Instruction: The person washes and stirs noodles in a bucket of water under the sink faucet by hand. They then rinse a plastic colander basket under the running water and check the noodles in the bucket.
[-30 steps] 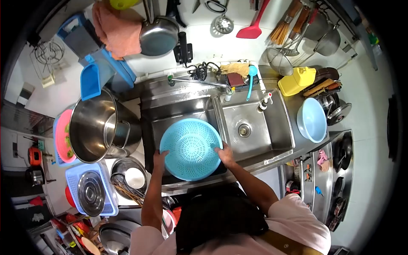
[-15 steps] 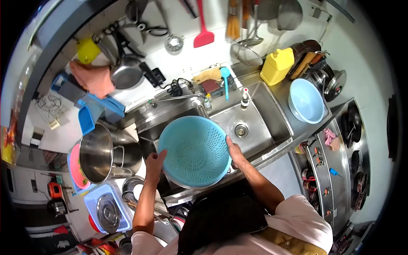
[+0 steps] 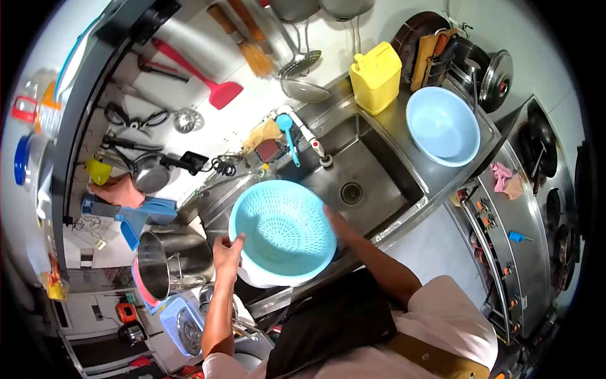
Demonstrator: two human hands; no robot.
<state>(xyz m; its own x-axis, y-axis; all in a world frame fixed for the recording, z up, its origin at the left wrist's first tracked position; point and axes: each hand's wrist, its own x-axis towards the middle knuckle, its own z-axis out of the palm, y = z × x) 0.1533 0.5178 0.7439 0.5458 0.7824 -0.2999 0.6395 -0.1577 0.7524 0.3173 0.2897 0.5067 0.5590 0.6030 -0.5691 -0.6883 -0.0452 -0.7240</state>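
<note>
A light blue plastic colander [image 3: 284, 234] is tilted over the left side of the double sink, its perforated inside facing me. My left hand [image 3: 227, 252] grips its left rim, thumb over the edge. My right hand [image 3: 338, 224], slightly blurred, is at the right rim, its fingers partly hidden by the colander's side. A white curved edge [image 3: 255, 276] shows under the colander at the lower left; what it belongs to is mostly hidden.
The right sink basin [image 3: 379, 196] has a drain and a faucet [image 3: 322, 155]. On the counter stand a pale blue basin [image 3: 442, 129], a yellow jug [image 3: 375, 79] and, at left, a steel pot [image 3: 189, 259]. A stove [image 3: 524, 234] is at far right.
My view has turned, so the surroundings appear rotated. The colander, still between both hands, sits slightly further left in view and tilts differently. A white edge shows more clearly beneath it.
</note>
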